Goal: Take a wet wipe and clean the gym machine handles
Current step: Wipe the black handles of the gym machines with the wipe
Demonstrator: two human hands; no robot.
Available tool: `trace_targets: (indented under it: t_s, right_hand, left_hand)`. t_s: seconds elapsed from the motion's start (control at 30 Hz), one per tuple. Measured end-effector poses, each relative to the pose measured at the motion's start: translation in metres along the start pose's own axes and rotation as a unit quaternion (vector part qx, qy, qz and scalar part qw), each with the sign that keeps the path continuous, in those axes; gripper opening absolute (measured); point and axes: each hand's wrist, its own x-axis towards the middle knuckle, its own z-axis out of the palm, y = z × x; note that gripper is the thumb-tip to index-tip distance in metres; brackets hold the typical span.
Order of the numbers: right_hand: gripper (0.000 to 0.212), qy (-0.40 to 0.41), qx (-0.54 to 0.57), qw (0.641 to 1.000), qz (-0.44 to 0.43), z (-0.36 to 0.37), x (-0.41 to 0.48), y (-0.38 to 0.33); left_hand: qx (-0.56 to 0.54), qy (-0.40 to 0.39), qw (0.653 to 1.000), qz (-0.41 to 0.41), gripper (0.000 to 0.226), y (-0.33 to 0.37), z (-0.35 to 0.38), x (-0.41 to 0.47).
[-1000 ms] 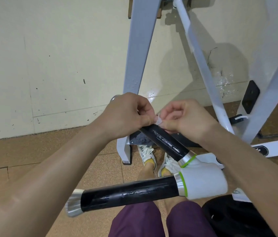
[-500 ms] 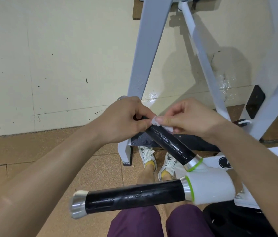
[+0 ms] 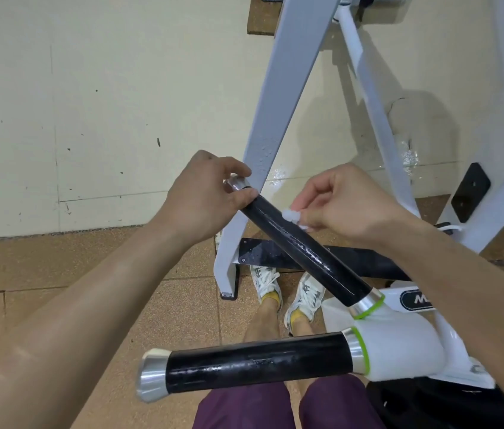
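Two black gym machine handles with silver end caps stick out from a white joint. The far handle [image 3: 303,247] slants up to the left and looks wet. My left hand [image 3: 204,198] grips its silver end cap between thumb and fingers. My right hand [image 3: 337,202] pinches a small bunched white wet wipe [image 3: 292,217] against the upper part of that handle. The near handle [image 3: 254,365] lies almost level below, with no hand on it.
The white machine frame [image 3: 278,119] rises ahead, with a thinner white strut [image 3: 368,88] to its right. A cream wall stands behind. My feet in white sneakers [image 3: 264,281] rest on the brown cork floor. A black weight plate [image 3: 430,407] sits at the lower right.
My left hand slid up the far handle to its silver end cap, baring the black grip. My right hand with the wipe moved slightly to the right, down the handle.
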Motion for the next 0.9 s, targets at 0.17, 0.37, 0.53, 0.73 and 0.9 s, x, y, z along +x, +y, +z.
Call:
trace_targets:
  t_s: [0.17,0.37,0.53,0.73,0.9]
  right_hand:
    - [0.011,0.028,0.035,0.999,0.01,0.013,0.007,-0.002]
    - [0.011,-0.031,-0.018,0.999,0.014,0.006,0.013,-0.002]
    - [0.009,0.01,-0.002,1.0,0.018,0.024,0.03,-0.011]
    - [0.017,-0.043,0.012,0.998,0.038,0.021,0.033,-0.006]
    - [0.013,0.001,0.04,0.999,0.033,0.034,0.042,-0.011]
  left_hand:
    - [-0.033,0.001,0.999,-0.008,0.029,-0.005,0.0,0.004]
    - [-0.079,-0.005,0.997,-0.026,0.023,-0.012,0.001,0.004]
    - [-0.103,0.001,0.994,-0.021,0.024,-0.015,0.001,0.006]
    - [-0.116,0.001,0.993,-0.007,0.018,-0.017,0.001,0.005]
    - [-0.139,0.005,0.99,-0.005,0.018,-0.021,0.002,0.006]
